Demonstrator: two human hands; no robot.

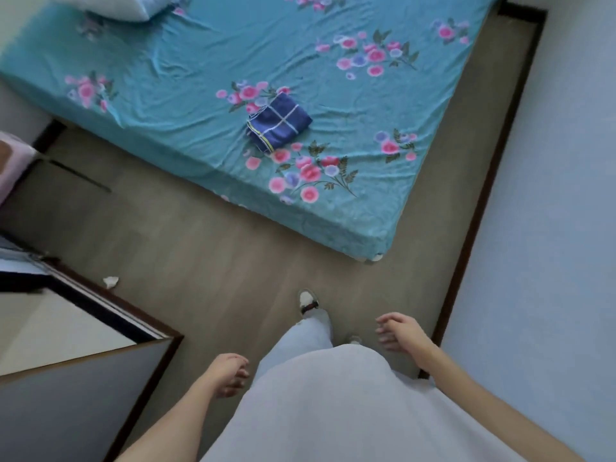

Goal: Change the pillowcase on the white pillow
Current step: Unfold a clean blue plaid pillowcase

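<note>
One white pillow, soft and puffy, lies at the far left corner of the mattress, only partly in view. One folded pillowcase, navy cloth crossed by pale lines with a yellow-trimmed edge, rests as a thick square near the mattress's near edge, well apart from the pillow. One teal fitted sheet, wrinkled and printed with pink and lilac flower sprays, covers the mattress. The person stands on the wood-look floor off the mattress's near corner. Two bare hands hang low: the left hand and the right hand both have loosely curled fingers and grasp nothing. One shoe points toward the mattress. One crumpled white scrap lies on the floor.
</note>
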